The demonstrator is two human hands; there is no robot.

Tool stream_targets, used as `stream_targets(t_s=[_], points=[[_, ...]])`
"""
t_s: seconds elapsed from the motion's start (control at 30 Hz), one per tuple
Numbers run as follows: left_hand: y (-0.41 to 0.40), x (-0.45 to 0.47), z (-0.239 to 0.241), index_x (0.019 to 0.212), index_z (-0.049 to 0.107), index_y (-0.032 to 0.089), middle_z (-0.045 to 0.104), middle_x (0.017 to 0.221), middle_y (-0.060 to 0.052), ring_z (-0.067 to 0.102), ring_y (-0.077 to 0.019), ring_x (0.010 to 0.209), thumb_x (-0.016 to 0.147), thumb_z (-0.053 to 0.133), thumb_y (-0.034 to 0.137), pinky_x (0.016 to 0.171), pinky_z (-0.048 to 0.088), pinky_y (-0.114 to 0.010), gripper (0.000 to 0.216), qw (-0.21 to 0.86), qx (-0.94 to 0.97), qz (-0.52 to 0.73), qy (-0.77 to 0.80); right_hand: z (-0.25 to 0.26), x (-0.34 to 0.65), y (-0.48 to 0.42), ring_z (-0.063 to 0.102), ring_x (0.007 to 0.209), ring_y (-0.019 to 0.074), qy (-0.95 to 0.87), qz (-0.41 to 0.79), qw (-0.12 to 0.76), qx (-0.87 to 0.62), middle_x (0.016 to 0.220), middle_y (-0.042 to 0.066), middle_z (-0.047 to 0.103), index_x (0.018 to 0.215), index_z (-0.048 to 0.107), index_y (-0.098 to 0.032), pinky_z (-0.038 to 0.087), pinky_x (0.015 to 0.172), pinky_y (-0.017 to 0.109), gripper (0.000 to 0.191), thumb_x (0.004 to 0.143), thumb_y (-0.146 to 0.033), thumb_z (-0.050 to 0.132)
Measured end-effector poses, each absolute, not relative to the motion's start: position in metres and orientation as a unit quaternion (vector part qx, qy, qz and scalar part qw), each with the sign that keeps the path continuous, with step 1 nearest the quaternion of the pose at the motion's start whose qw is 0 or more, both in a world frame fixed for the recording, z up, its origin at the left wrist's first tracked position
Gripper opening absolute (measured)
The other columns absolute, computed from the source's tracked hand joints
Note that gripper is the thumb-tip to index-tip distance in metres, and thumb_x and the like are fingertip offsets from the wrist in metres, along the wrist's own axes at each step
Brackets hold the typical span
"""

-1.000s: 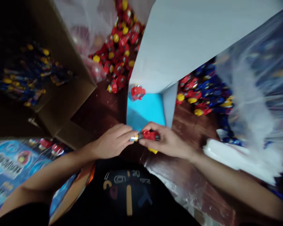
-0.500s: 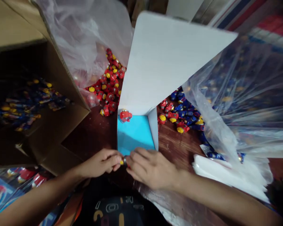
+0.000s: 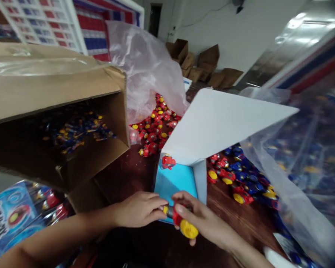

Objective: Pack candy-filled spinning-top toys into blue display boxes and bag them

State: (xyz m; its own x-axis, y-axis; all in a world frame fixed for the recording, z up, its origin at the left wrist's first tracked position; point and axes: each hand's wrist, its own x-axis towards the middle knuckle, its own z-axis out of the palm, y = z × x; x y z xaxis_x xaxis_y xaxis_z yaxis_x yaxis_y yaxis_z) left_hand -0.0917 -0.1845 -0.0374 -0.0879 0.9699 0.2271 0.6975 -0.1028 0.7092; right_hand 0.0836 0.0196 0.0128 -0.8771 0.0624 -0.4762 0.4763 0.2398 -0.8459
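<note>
My right hand [image 3: 203, 221] is closed round a small red toy with a yellow wheel [image 3: 184, 225], held low over the brown table. My left hand [image 3: 141, 209] pinches a small silver and yellow part [image 3: 167, 210] at the toy's left end. The two hands meet at the near edge of a blue sheet [image 3: 175, 180] that lies inside an open white box [image 3: 217, 126]. One red toy [image 3: 168, 161] sits at the far end of that blue sheet.
A big cardboard box [image 3: 58, 111] lies open at the left with blue and yellow pieces inside. Red and yellow toys [image 3: 155, 128] spill from a clear bag behind. Blue and red toys [image 3: 240, 176] lie at the right under plastic. Printed packs [image 3: 13, 216] sit bottom left.
The view has tilted up, so the room behind now shows. My right hand has turned, and the toy's yellow wheel now faces the camera. Both hands stay together on the toy.
</note>
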Motion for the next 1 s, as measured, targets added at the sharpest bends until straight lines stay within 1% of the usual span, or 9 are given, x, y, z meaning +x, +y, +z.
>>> stream_targets(t_s=[0.13,0.23,0.37,0.43,0.5,0.57,0.67,0.87,1.0], points=[[-0.179,-0.100,-0.037,0.092,0.064,0.015,0.062,0.081,-0.002,0.053,-0.0110,0.067,0.106,0.048,0.078,0.065,0.043,-0.023,0.066,0.534,0.427,0.464,0.563,0.018,0.101,0.051,0.073,0.132,0.0372,0.960,-0.264,-0.094,-0.022,0.164,0.021,0.055,0.172,0.034,-0.034,0.072,0.094,0.051,0.081,0.102,-0.055,0.068],[-0.184,-0.097,-0.040,0.093,0.063,0.016,0.054,0.076,0.002,0.046,-0.0090,0.064,0.093,0.065,0.084,0.060,0.038,-0.022,0.068,0.620,0.380,0.474,0.496,0.023,0.105,0.056,0.081,0.117,0.0292,0.973,-0.105,-0.161,-0.132,0.140,0.014,0.075,0.177,0.028,-0.035,0.073,0.089,0.042,0.073,0.110,-0.028,0.055],[-0.189,-0.085,-0.050,0.100,0.070,0.015,0.064,0.083,-0.001,0.058,-0.0129,0.074,0.105,0.066,0.063,0.070,0.044,-0.025,0.049,0.428,0.487,0.487,0.585,0.022,0.104,0.046,0.083,0.091,0.0249,0.975,-0.117,-0.166,-0.093,0.119,0.011,0.082,0.179,0.024,-0.027,0.071,0.078,0.035,0.078,0.111,-0.041,0.059],[-0.188,-0.080,-0.060,0.119,0.072,0.014,0.074,0.104,-0.010,0.071,-0.0209,0.095,0.110,0.057,0.061,0.088,0.054,-0.032,0.050,0.290,0.528,0.473,0.643,0.017,0.103,0.046,0.082,0.089,0.0245,0.977,-0.117,-0.169,-0.049,0.121,0.010,0.082,0.179,0.025,-0.030,0.070,0.077,0.036,0.081,0.109,-0.043,0.064],[-0.185,-0.074,-0.075,0.148,0.061,0.011,0.069,0.140,-0.025,0.066,-0.0353,0.133,0.105,0.057,0.072,0.114,0.051,-0.049,0.075,0.157,0.542,0.441,0.698,0.009,0.100,0.051,0.081,0.086,0.0257,0.980,-0.075,-0.183,0.001,0.118,0.010,0.081,0.177,0.031,-0.030,0.067,0.073,0.036,0.081,0.106,-0.042,0.069],[-0.181,-0.065,-0.096,0.167,0.038,0.004,0.040,0.167,-0.038,0.039,-0.0486,0.161,0.089,0.062,0.090,0.129,0.035,-0.066,0.119,0.078,0.547,0.385,0.739,0.002,0.093,0.060,0.079,0.084,0.0278,0.979,-0.009,-0.198,0.045,0.113,0.012,0.081,0.173,0.041,-0.027,0.062,0.067,0.037,0.076,0.105,-0.040,0.072],[-0.172,-0.049,-0.126,0.172,0.021,-0.003,0.012,0.176,-0.043,0.013,-0.0542,0.170,0.080,0.062,0.098,0.134,0.019,-0.075,0.142,0.084,0.557,0.300,0.770,-0.004,0.078,0.069,0.076,0.089,0.0287,0.980,0.047,-0.192,0.025,0.110,0.014,0.081,0.163,0.055,-0.019,0.054,0.063,0.035,0.061,0.106,-0.038,0.069],[-0.161,-0.020,-0.147,0.173,0.018,-0.001,0.007,0.178,-0.038,0.005,-0.0488,0.172,0.090,0.062,0.089,0.138,0.011,-0.072,0.130,0.088,0.536,0.224,0.809,0.003,0.043,0.077,0.071,0.091,0.0267,0.983,0.025,-0.112,-0.145,0.105,0.011,0.080,0.158,0.061,-0.025,0.040,0.054,0.036,0.049,0.112,-0.027,0.045],[-0.160,-0.036,-0.141,0.173,0.019,0.005,0.011,0.180,-0.034,0.009,-0.0458,0.173,0.085,0.061,0.095,0.139,0.014,-0.070,0.133,0.057,0.550,0.232,0.800,-0.019,0.005,0.085,0.066,0.071,0.0238,0.967,-0.048,-0.167,-0.186,0.091,0.009,0.078,0.152,0.068,-0.031,0.022,0.044,0.036,0.050,0.115,-0.049,0.039]])
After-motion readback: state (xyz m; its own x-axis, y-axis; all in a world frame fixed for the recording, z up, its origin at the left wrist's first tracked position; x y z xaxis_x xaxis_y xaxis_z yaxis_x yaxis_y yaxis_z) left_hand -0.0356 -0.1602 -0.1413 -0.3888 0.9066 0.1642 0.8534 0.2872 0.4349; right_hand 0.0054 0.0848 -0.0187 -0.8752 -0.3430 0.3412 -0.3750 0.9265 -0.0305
